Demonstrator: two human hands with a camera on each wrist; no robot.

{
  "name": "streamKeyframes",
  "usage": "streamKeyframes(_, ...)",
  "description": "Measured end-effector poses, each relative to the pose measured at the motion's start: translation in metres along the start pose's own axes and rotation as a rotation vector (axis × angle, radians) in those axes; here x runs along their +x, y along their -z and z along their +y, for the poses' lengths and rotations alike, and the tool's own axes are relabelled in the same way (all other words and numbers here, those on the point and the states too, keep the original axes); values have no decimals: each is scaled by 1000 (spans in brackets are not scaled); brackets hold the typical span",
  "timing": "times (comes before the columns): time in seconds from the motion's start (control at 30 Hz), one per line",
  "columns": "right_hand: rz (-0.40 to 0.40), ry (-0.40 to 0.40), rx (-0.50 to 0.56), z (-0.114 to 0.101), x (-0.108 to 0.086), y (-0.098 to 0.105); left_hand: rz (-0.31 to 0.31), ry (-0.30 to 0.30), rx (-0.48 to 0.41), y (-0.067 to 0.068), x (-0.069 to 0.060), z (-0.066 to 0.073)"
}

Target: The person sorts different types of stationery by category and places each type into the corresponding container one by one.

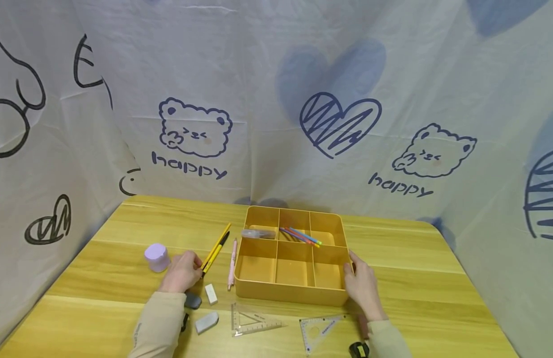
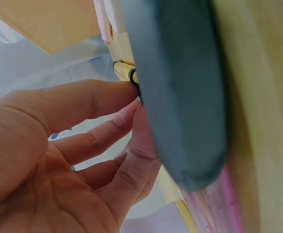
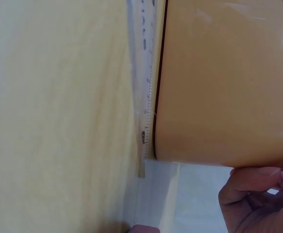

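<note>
- The right hand (image 1: 361, 287) grips the right wall of a box (image 1: 294, 292), judged light, stiff plastic, best steadied by that wall.
- Left of the box, the left hand (image 1: 182, 272) pinches the near end of a black-and-yellow pen (image 1: 216, 252).
- The pen slants just beside a pencil (image 1: 218, 243); likely light, rigid and apt to roll, best taken mid-barrel.
- Across the box's 6 compartments: a clear tube (image 1: 258, 233) at far left, coloured sticks (image 1: 303, 237) slanting from far middle toward far right.
</note>
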State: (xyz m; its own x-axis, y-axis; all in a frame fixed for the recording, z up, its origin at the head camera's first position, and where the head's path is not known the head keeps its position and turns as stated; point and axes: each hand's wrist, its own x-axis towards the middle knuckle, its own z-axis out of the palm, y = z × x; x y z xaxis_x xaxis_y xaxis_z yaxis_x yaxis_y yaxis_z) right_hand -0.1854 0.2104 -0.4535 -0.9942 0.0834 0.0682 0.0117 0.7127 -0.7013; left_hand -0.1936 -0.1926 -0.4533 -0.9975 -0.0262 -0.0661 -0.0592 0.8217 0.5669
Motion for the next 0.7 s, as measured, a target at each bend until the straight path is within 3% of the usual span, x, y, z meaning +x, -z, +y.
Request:
streamKeyframes(0.37,22,27,10,0,-1,-1,-27,7,-3,1,2,-1)
streamKeyframes(0.7,1,-1,23,0,0,-1,-25,1,-13,0,2,-2)
